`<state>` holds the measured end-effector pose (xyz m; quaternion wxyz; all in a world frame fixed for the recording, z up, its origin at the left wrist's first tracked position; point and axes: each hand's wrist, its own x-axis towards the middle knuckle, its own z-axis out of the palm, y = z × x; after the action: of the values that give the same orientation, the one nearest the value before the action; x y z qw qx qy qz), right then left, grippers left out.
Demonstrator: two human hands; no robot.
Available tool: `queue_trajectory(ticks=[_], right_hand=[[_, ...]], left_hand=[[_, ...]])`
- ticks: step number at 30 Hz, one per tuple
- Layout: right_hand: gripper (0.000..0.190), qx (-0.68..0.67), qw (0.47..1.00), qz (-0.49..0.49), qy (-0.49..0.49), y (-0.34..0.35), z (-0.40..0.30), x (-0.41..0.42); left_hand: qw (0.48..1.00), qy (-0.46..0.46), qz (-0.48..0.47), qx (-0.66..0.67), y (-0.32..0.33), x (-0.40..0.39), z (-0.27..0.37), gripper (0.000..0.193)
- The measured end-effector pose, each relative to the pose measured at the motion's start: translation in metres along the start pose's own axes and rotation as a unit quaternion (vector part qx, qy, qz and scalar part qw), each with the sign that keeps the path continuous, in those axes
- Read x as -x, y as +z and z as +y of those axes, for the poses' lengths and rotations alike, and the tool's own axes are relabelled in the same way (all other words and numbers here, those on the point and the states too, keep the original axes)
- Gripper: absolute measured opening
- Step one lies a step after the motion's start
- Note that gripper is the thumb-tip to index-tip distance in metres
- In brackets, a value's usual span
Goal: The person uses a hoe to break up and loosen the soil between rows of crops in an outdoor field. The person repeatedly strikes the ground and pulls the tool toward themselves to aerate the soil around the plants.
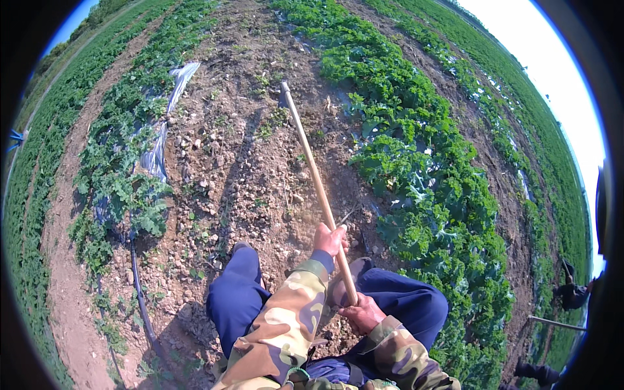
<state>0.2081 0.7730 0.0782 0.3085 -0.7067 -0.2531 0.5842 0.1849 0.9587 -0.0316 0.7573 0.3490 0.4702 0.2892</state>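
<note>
A long wooden hoe handle (312, 165) slants forward from my lap over the soil. My left hand (331, 239) grips it partway up, with the thumb pointing forward. Lower down, my right hand (363, 314) is wrapped around the handle close to its near end. At the far end, the dark hoe head (283, 99) is at ground level among small weeds (274, 122). How deep its blade sits cannot be seen. A thin dry stem (352, 213) shows just beyond my left hand.
Leafy kale-like rows line the stony path (253, 180), a dense one (414, 146) at right and a patchier one (122, 180) at left. Torn plastic mulch film (156, 151) and a dark irrigation hose (141, 297) lie at left. Another person (571, 295) is at the right edge near a pole (556, 322).
</note>
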Motion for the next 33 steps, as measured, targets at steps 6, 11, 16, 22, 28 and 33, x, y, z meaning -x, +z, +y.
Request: queue_trajectory(ticks=[6, 11, 16, 22, 28, 33], right_hand=[[0.025, -0.028, 0.995, -0.023, 0.091, -0.004, 0.021, 0.039], [0.025, -0.052, 0.992, -0.053, 0.104, -0.003, 0.027, 0.05], [0.026, -0.044, 0.995, -0.029, 0.09, 0.004, 0.033, 0.058], [0.025, -0.068, 0.992, -0.022, 0.1, -0.002, 0.037, 0.097], [0.025, 0.007, 0.996, -0.002, 0.087, -0.014, 0.051, 0.14], [0.022, 0.079, 0.996, 0.028, 0.042, -0.024, 0.088, 0.198]], left_hand=[[1.0, 0.001, 0.01, 0.001, -0.004, -0.002, -0.004, 0.032], [1.0, -0.02, 0.017, 0.01, -0.008, 0.003, -0.006, 0.032], [1.0, -0.012, -0.001, 0.005, -0.009, 0.017, 0.0, 0.027], [0.998, -0.052, -0.016, -0.013, 0.002, 0.049, -0.01, 0.032], [0.991, -0.09, -0.096, 0.012, 0.0, 0.061, -0.012, 0.032], [0.972, -0.154, -0.116, 0.134, 0.013, 0.069, -0.022, 0.035]])
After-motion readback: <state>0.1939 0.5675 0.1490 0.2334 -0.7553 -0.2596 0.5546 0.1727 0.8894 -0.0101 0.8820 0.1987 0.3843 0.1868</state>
